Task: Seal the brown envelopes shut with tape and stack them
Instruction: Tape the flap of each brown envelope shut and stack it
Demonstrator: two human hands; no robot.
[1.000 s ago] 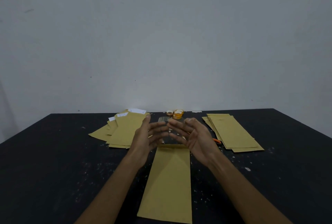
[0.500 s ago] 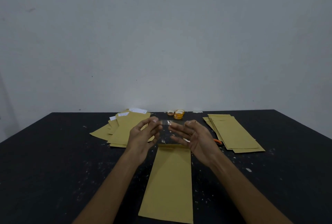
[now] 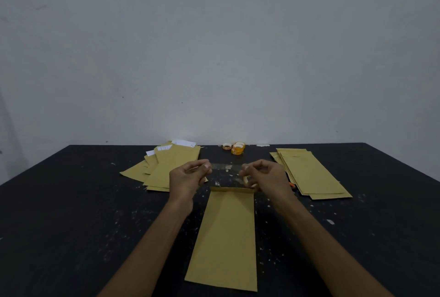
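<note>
From the head camera, the left hand and the right hand stand further apart than a second ago. Then they were close together with the fingers spread and loose. Now a clear strip of tape is stretched flat between them. The left fingers are clamped on its left end, thumb against forefinger, and the right fingers pinch its right end the same way. The remaining fingers of both hands are curled in.

The strip hangs in the air just beyond the far, short edge of the brown envelope, apart from it. That envelope lies flat and lengthwise on the black, white-flecked counter between the forearms, in the same place as before.

To the left a loose pile of envelopes is fanned out, partly hidden by the left hand, with white slips poking out at its far end. To the right a neater stack of envelopes lies at a slant, and a bit of something orange shows at its near left edge. Three tape rolls with orange cores sit by the far edge, against the grey wall. Neither pile nor the rolls have shifted.

The slips carry faint dark print and the cores carry marks, all too small to read. Under the right fingers there is a small pale ring-like shape that I cannot identify.
</note>
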